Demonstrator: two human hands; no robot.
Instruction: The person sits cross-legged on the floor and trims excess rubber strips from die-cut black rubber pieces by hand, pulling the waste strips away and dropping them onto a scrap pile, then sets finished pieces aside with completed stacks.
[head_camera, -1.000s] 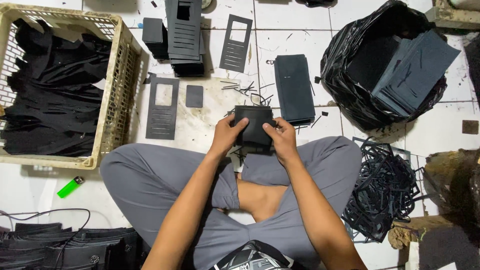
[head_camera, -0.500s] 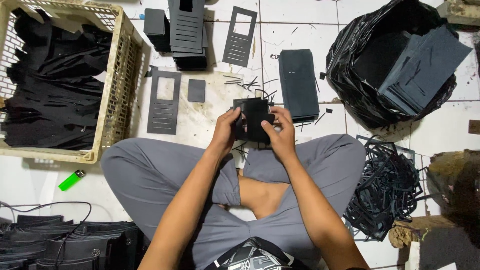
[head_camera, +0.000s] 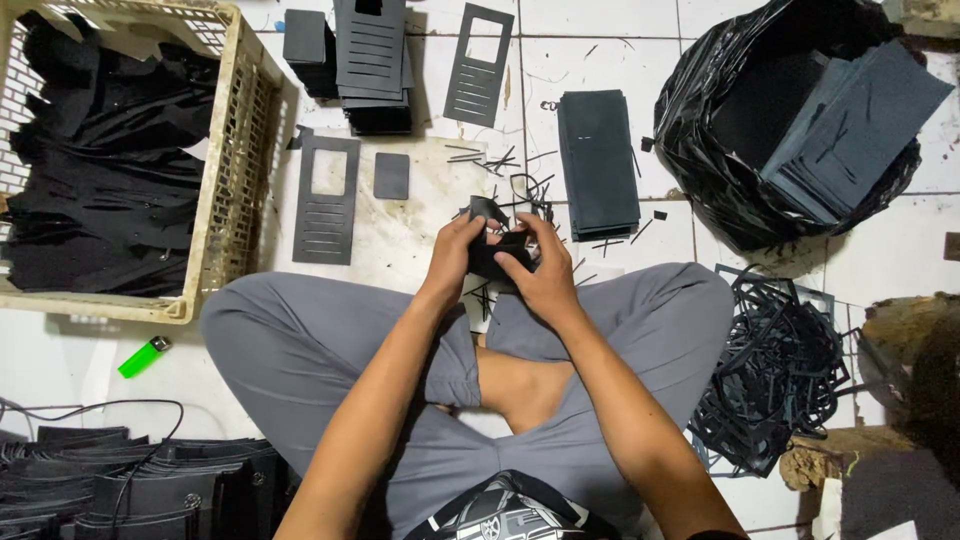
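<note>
You sit cross-legged on the white tiled floor in grey trousers, and the biggest thing beside you is the cream plastic basket at your left, heaped with black material. At your right a black plastic bag gapes open with a stack of dark grey sheets leaning out of it, and below that lies a tangle of black cut-out scrap. Ahead of you sit a flat pile of black sheets and a taller pile of slotted pieces, with two single slotted panels, one just beside the basket and one farther off. A small black square lies near the closer panel, and a green lighter rests by your left knee. Your left hand and right hand are both closed on one black cut piece, pinching it between them just above your knees.
</note>
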